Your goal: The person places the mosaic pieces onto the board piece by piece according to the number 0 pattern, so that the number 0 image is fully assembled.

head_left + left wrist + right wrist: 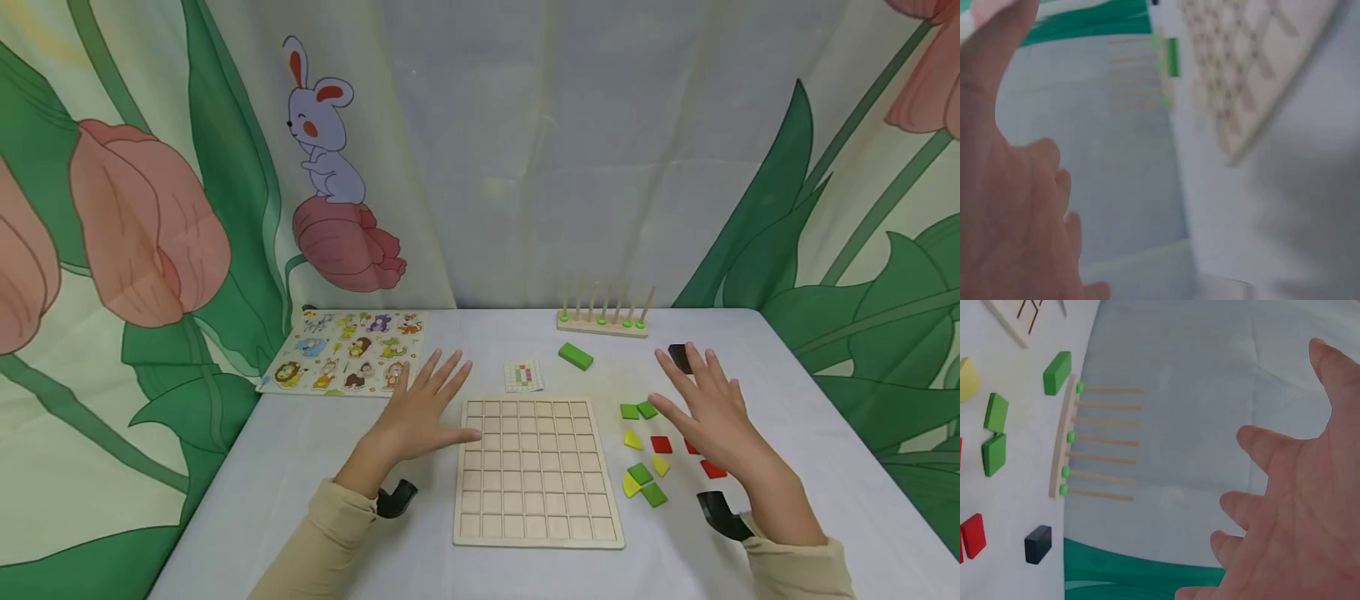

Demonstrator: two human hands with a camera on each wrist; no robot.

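My left hand (422, 423) hovers with fingers spread beside the upper left edge of a wooden grid board (531, 471), holding nothing. My right hand (716, 421) is likewise spread and raised, to the right of several loose tiles. Among those are green tiles (654, 495), yellow pieces (632, 439) with a curved edge, and red tiles (661, 444); the right hand partly covers one red tile. A small card (522, 376) with a coloured grid pattern lies behind the board. In the right wrist view, the right palm (1297, 531) faces the camera.
A green block (576, 356) lies behind the board, near a wooden base with upright pegs (602, 323) and green beads. A black block (680, 358) sits by the right fingertips. At the back left is an animal picture board (345, 352). A printed curtain (540, 167) hangs behind the table.
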